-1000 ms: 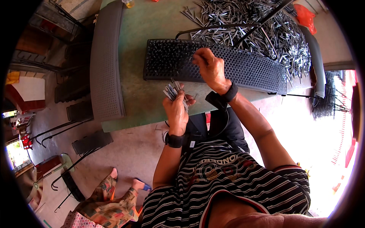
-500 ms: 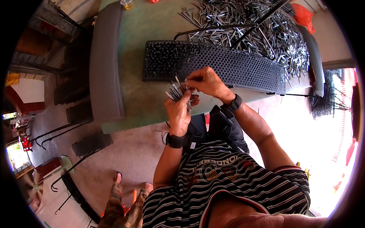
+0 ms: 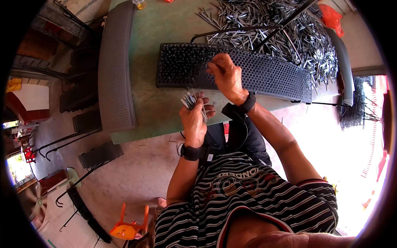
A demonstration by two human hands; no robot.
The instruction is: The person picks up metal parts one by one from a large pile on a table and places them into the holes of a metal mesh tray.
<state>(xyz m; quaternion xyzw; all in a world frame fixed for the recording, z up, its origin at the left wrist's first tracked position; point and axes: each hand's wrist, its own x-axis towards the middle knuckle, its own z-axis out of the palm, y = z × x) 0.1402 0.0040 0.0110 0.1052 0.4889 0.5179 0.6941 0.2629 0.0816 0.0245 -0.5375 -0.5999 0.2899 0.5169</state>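
My left hand (image 3: 194,118) grips a small bundle of thin metal pins (image 3: 188,100), held upright just in front of the table's near edge. My right hand (image 3: 225,74) rests over a long black perforated panel (image 3: 273,74) lying across the green table (image 3: 165,29), its fingertips pinched at the panel's holes near the part filled with pins (image 3: 178,66). Whether a pin is between those fingers is too small to tell. A big heap of loose metal pins (image 3: 289,33) lies behind the panel.
A grey perforated panel (image 3: 115,70) lies along the table's left edge. Black frames and panels (image 3: 82,157) sit on the concrete floor at left. An orange stool (image 3: 128,227) stands near my feet. An orange bag (image 3: 333,18) is at far right.
My right hand went from the panel back to the bundle in my left hand, then out onto the panel again. A person in patterned clothing at lower left has gone from view.
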